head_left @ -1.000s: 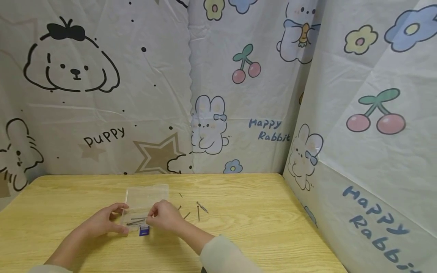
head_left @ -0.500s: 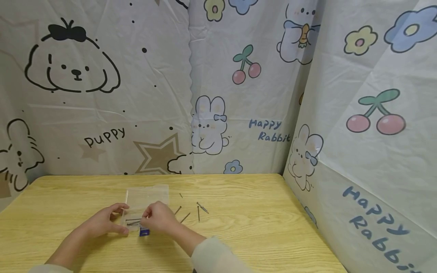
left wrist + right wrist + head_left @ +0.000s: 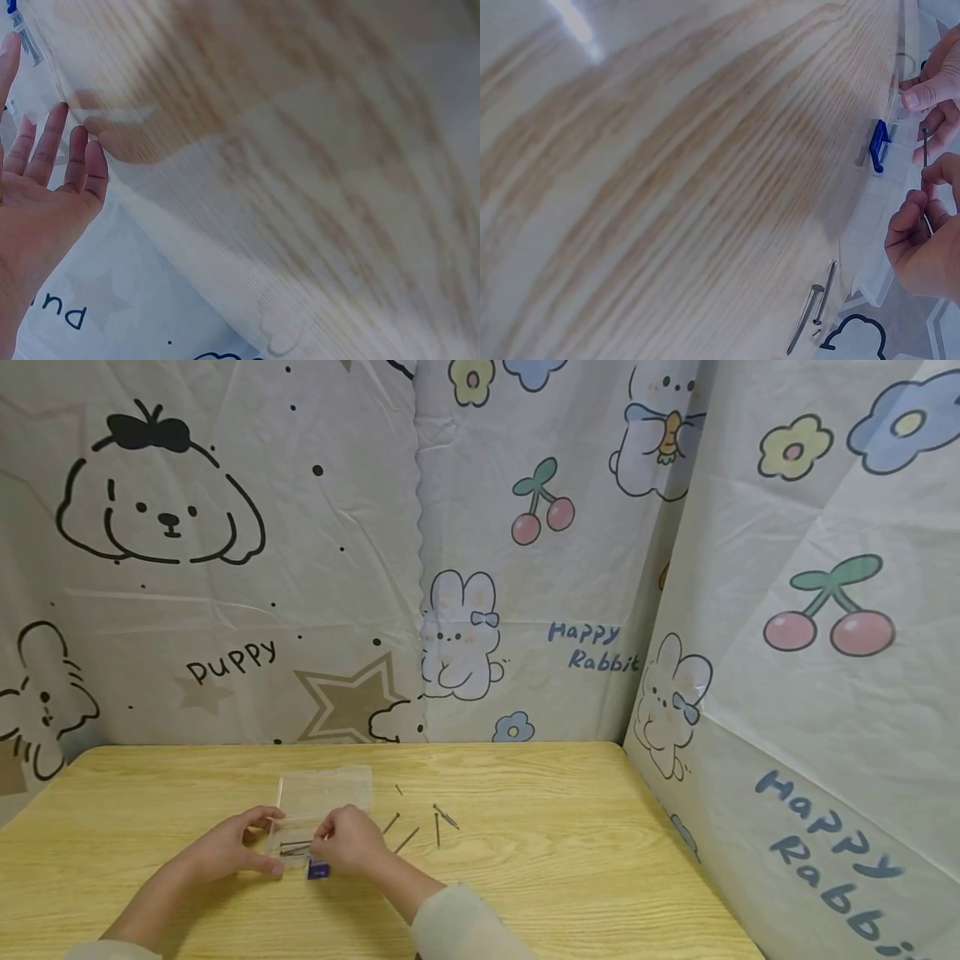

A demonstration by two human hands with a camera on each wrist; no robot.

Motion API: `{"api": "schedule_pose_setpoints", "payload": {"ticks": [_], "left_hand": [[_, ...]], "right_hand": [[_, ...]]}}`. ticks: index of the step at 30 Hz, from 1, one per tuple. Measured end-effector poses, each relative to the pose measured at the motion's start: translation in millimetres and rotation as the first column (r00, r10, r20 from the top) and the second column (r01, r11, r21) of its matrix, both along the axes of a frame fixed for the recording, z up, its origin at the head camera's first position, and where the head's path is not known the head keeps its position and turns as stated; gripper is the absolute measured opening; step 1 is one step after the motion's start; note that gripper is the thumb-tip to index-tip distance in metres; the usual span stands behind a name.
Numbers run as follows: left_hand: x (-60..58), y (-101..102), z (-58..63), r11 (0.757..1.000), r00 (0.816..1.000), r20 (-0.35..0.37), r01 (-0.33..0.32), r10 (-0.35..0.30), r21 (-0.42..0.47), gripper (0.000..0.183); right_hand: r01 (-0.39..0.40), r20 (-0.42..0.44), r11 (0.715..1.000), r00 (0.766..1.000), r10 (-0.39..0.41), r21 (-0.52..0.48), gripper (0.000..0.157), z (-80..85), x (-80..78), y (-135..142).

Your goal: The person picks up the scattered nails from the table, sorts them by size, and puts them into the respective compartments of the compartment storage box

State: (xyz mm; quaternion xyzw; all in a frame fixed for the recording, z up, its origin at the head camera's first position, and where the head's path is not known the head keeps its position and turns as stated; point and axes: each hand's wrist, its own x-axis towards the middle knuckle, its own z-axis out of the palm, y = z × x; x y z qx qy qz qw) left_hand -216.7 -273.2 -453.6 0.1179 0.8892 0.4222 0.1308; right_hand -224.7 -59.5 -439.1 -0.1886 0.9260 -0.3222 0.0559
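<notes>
Surface (image 3: 570, 827) of pale wood grain carries your clear box (image 3: 318, 803), left of centre and opened out toward the far side. Your right hand (image 3: 348, 839) has shifted slightly left and nearer over the last second, and now hangs over the box's right part. Your left hand (image 3: 225, 845) has stayed put, thumb and forefinger holding the left end, its other fingers loosely spread. Your right hand also now hides part of the blue latch (image 3: 318, 869) on the near side. Your right fingers pinch a nail (image 3: 925, 148), its head end sticking out. Stored nails (image 3: 296, 844) lie in the near half; loose nails (image 3: 437, 831) sit right of the box, the nearest ones less covered than before. That shift seems to line your nail up with those inside; the work looks partly done.
</notes>
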Motion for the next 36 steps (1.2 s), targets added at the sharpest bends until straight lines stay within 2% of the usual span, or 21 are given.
{"api": "schedule_pose_setpoints", "payload": {"ticks": [17, 27, 36], "left_hand": [[0.2, 0.6, 0.0, 1.000, 1.000, 0.019, 0.005, -0.005, 0.011, 0.080], [0.0, -2.2, -2.7, 1.000, 1.000, -0.005, 0.012, -0.012, -0.001, 0.079], [-0.4, -2.0, -2.7, 1.000, 1.000, 0.005, 0.015, -0.015, -0.005, 0.081]], "right_hand": [[-0.012, 0.000, 0.999, 1.000, 0.012, -0.041, 0.008, -0.5, -3.8, 12.7], [-0.045, 0.006, 0.995, 0.999, 0.046, -0.094, 0.011, 2.4, -8.3, 28.7], [-0.073, -0.020, 0.990, 0.997, 0.071, -0.120, 0.011, 8.6, -11.4, 50.7]]}}
